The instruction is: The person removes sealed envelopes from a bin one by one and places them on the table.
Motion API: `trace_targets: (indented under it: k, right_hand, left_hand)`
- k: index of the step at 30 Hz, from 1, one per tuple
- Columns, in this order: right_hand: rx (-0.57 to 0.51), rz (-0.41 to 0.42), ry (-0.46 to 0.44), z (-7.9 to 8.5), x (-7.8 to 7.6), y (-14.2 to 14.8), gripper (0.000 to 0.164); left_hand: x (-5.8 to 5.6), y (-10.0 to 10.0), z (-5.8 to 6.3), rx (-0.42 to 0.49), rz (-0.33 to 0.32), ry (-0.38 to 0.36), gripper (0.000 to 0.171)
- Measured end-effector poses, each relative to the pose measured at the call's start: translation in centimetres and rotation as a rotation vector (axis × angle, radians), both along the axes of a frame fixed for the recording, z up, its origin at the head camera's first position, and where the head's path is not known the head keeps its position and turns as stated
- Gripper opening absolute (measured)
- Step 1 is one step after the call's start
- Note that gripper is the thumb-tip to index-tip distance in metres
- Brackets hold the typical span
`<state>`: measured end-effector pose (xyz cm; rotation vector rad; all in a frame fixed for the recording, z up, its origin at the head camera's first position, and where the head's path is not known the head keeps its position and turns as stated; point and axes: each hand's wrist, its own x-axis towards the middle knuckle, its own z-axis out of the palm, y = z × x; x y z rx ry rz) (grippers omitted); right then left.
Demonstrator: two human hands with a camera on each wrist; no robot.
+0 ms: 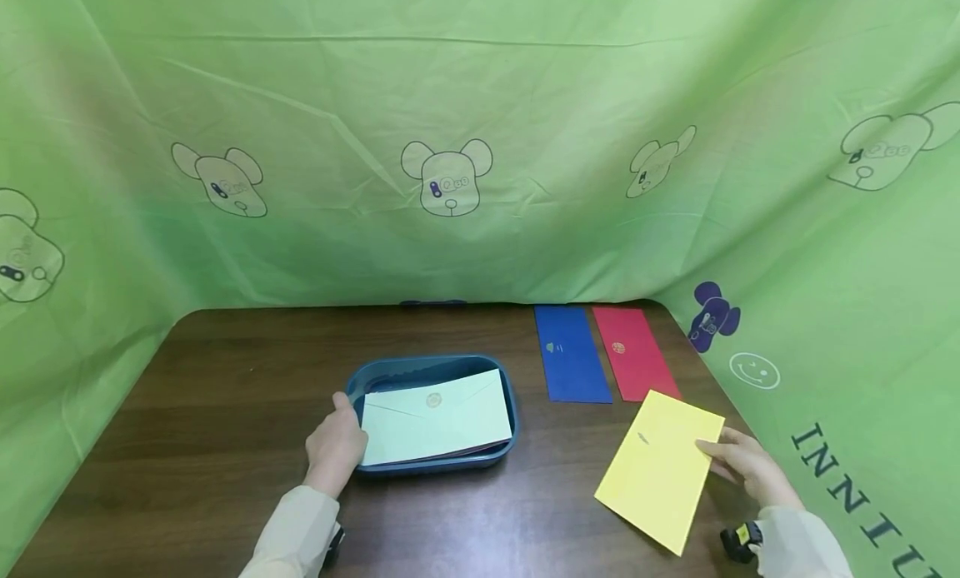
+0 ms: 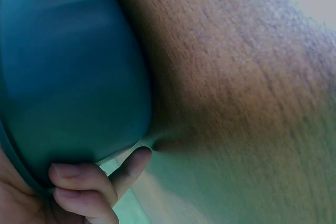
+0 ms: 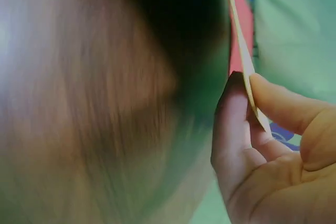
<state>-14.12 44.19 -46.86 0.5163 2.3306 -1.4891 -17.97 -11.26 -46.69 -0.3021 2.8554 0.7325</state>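
My left hand point(image 1: 335, 449) grips the left end of a blue plastic basin point(image 1: 437, 470). In the left wrist view its fingers point(image 2: 86, 177) curl under the rim against the basin's outer wall. A pale mint envelope point(image 1: 435, 420) lies in the basin, flap side up, with darker edges showing beneath it. On the right, my right hand point(image 1: 746, 465) pinches a yellow envelope point(image 1: 660, 470) by its right edge between thumb and fingers. This envelope is tilted above the table, and the right wrist view shows it edge-on. What lies under the mint envelope is mostly hidden.
A blue envelope point(image 1: 573, 353) and a red envelope point(image 1: 636, 353) lie side by side at the back right of the brown wooden table point(image 1: 247, 378). Green cloth point(image 1: 450, 253) printed with bear faces hangs behind and along both sides.
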Motion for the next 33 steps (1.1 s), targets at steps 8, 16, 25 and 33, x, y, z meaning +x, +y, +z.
trace_targets:
  k: [8,16,25,33]
  right_hand:
    - [0.290,0.105,0.049,0.0,-0.7,0.4,0.067]
    - [0.414,0.099,0.120,-0.6,-1.3,0.2,0.060]
    - [0.521,0.022,0.143,-0.6,-1.5,-0.5,0.046]
    - [0.585,0.040,0.178,-1.0,-1.5,-0.4,0.042]
  left_hand:
    - [0.0,0.0,-0.1,0.017,-0.003,-0.001,0.064]
    - [0.0,-0.1,-0.3,0.011,0.000,0.017,0.060]
    - [-0.1,-0.2,-0.5,0.002,0.004,0.019,0.058]
    - [-0.1,-0.1,-0.4,-0.002,0.002,0.017,0.060]
